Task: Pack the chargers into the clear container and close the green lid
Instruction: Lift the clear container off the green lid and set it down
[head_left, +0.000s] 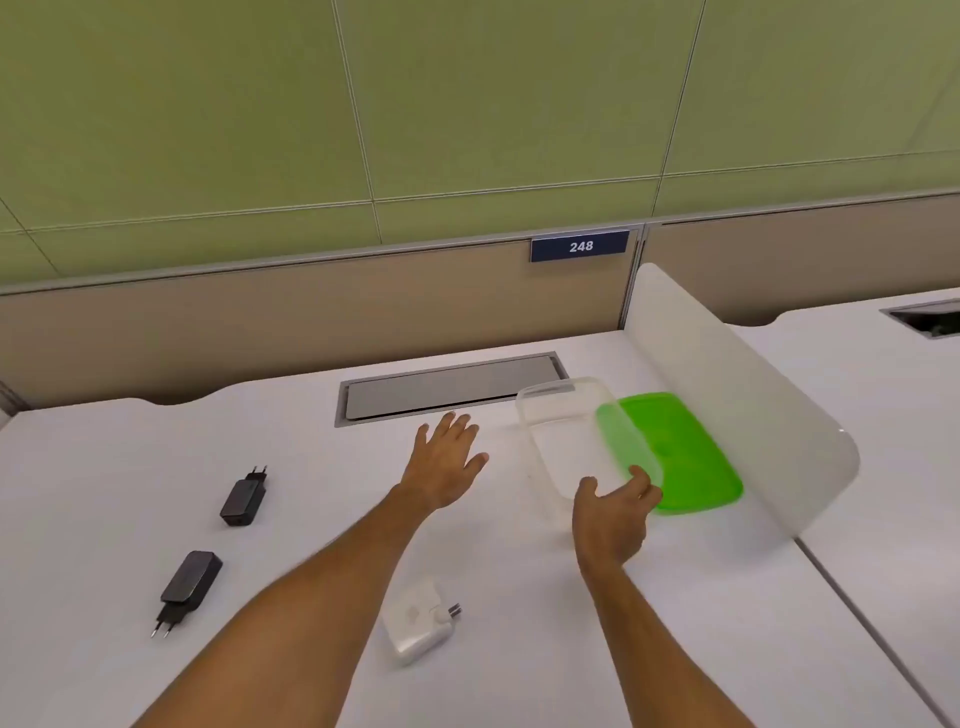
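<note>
A clear container (563, 415) stands empty on the white desk, right of centre. Behind its right side lies the green lid (680, 457), flat on the desk. My right hand (613, 514) is at the container's near corner, fingers curved and spread around the rim; whether it touches is unclear. My left hand (444, 457) hovers open over the desk, left of the container. Two black chargers lie at the left, one farther (243, 500) and one nearer (188, 584). A white charger (418, 621) lies between my forearms.
A white curved divider (737, 395) rises just right of the lid. A grey cable hatch (447, 387) sits in the desk behind the container. A beige partition with a "248" sign (579, 246) closes the back.
</note>
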